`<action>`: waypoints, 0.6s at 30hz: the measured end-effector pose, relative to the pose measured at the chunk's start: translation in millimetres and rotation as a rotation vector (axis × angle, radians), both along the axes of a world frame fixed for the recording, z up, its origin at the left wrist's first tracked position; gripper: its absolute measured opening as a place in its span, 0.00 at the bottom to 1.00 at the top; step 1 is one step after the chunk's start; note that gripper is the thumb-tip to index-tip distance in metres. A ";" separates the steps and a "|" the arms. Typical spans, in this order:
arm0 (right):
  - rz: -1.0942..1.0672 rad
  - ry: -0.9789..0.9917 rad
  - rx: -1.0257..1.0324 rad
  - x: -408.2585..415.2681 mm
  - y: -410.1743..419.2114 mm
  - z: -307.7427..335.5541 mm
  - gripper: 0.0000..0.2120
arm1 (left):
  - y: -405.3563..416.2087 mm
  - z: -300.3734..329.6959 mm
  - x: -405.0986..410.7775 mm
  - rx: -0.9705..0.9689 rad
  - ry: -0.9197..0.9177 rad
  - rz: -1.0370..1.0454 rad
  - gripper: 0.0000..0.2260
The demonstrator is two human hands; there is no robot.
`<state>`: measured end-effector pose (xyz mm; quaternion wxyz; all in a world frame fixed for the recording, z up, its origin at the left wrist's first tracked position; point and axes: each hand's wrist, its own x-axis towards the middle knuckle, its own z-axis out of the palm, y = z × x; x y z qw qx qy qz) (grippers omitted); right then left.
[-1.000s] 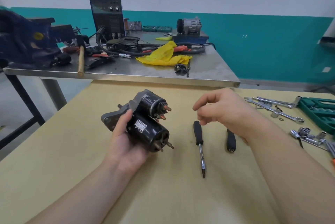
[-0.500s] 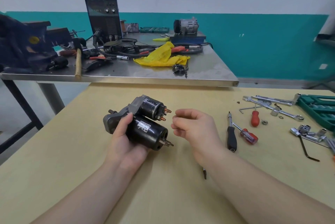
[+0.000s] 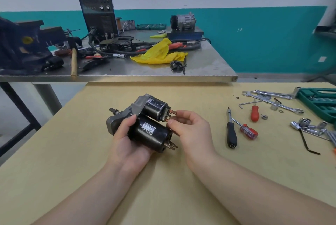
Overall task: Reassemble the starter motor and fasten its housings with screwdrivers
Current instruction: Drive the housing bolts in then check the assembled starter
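Gripping starter motor (image 3: pixel 145 124), left hand (image 3: pixel 127 139); right hand (image 3: pixel 190 130) at terminals

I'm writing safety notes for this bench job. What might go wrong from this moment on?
The starter motor is held above the table by the left hand alone, so it may slip and drop. The right hand pinches at a copper terminal; whatever small part it holds, if any, could fall and roll away. The black-handled screwdriver lies off to the right, an awkward one-handed reach.
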<state>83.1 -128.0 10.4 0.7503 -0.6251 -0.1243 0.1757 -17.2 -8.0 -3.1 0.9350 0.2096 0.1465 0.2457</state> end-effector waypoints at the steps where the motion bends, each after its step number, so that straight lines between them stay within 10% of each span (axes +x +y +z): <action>1: -0.012 0.011 0.001 -1.3 0.8 -2.0 0.13 | 0.2 -0.5 0.1 0.013 -0.011 -0.012 0.19; 11: -0.020 0.071 0.013 -6.2 5.2 -17.1 0.03 | 4.4 -6.3 1.3 0.018 -0.021 -0.047 0.17; 18: 0.057 0.069 -0.118 -4.6 5.4 -18.5 0.17 | 4.0 -3.9 -0.6 -0.010 0.000 -0.012 0.19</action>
